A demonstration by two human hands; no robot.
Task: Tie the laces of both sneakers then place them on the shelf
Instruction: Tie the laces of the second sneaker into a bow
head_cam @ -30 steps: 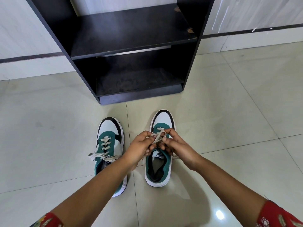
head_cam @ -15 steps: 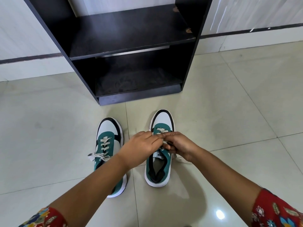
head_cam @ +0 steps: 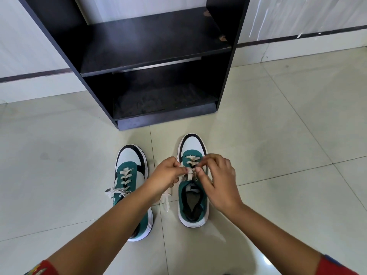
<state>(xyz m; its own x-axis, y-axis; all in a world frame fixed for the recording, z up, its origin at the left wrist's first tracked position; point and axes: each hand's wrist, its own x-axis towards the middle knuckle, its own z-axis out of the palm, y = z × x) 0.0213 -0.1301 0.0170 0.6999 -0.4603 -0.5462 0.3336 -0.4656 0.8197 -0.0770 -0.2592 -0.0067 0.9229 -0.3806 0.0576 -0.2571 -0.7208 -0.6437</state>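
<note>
Two green, white and black sneakers stand side by side on the tiled floor, toes toward the shelf. The left sneaker (head_cam: 130,167) has its cream laces in a bow at the tongue. Over the right sneaker (head_cam: 193,147), my left hand (head_cam: 165,175) and my right hand (head_cam: 219,175) each pinch the cream laces (head_cam: 188,174) above the tongue. One loose lace end (head_cam: 166,201) hangs down to the floor between the two shoes. The black shelf unit (head_cam: 151,46) stands just beyond the toes, with two boards.
Pale glossy floor tiles (head_cam: 278,135) spread to both sides of the shoes. A white wall with a dark stripe (head_cam: 297,35) runs behind the shelf unit. The upper shelf board has chipped spots at its right edge.
My hands were pressed together over the right sneaker's laces; now they have drawn slightly apart, each pinching lace, and a lace end hangs down on the left of that shoe.
</note>
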